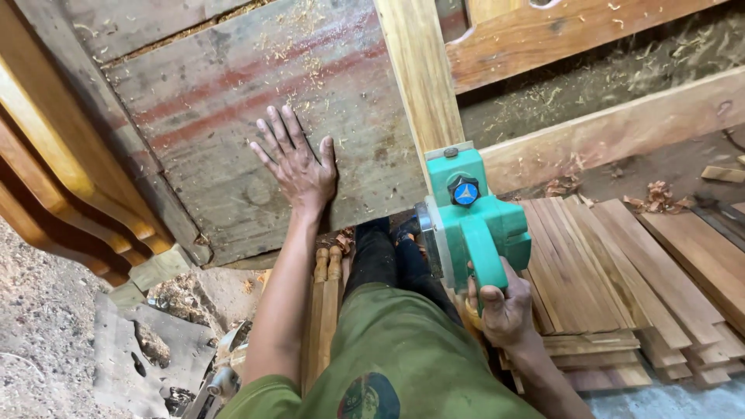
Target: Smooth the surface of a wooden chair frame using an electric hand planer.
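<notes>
My left hand (296, 162) lies flat, fingers spread, on a worn grey workbench top (233, 93) streaked with red and dusted with shavings. My right hand (504, 304) grips the rear handle of a green electric hand planer (469, 221) with a blue knob on top. The planer's nose rests against the near end of a pale wooden plank (419, 74) that runs away from me along the bench's right edge. My dark trousers and green shirt fill the lower middle.
A stack of reddish wooden slats (613, 287) lies to the right of me. Curved yellow-brown wooden pieces (54, 178) lean at the left. Pale timber beams (621, 124) cross the upper right. Turned wooden spindles (326, 310) stand beside my left leg. Sawdust covers the ground.
</notes>
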